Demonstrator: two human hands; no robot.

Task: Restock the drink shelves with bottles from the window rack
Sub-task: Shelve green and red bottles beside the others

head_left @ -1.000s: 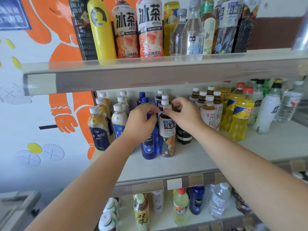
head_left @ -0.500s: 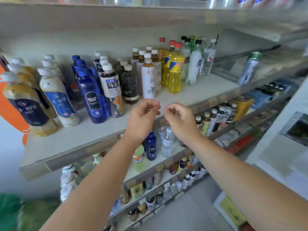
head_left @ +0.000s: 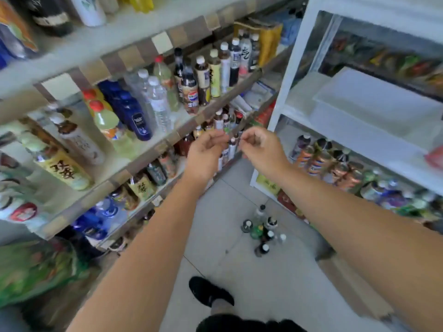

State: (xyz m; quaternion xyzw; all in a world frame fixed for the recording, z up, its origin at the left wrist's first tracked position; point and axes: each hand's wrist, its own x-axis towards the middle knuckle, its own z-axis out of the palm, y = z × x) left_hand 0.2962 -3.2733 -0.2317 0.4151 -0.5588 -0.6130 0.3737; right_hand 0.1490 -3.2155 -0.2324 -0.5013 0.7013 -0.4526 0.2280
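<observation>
My left hand (head_left: 206,152) and my right hand (head_left: 260,149) hover side by side in the aisle, away from the shelves. Both have the fingers loosely curled and hold nothing. The drink shelves (head_left: 153,41) run along the left, packed with bottles, among them blue bottles (head_left: 130,111) and clear water bottles (head_left: 157,101). A white rack (head_left: 285,75) stands on the right, with bottles (head_left: 321,159) on its lower tier. A small cluster of loose bottles (head_left: 262,230) stands on the floor between shelves and rack.
The tiled floor (head_left: 215,221) forms a narrow aisle. My black shoe (head_left: 208,292) is at the bottom centre. A translucent plastic box (head_left: 374,101) sits on the rack's upper tier. Green bags (head_left: 36,269) lie at lower left.
Both hands let go of the bottles on the middle shelf and drew back empty. The view swung down and right, bringing the lower shelves, the floor and the white rack into sight.
</observation>
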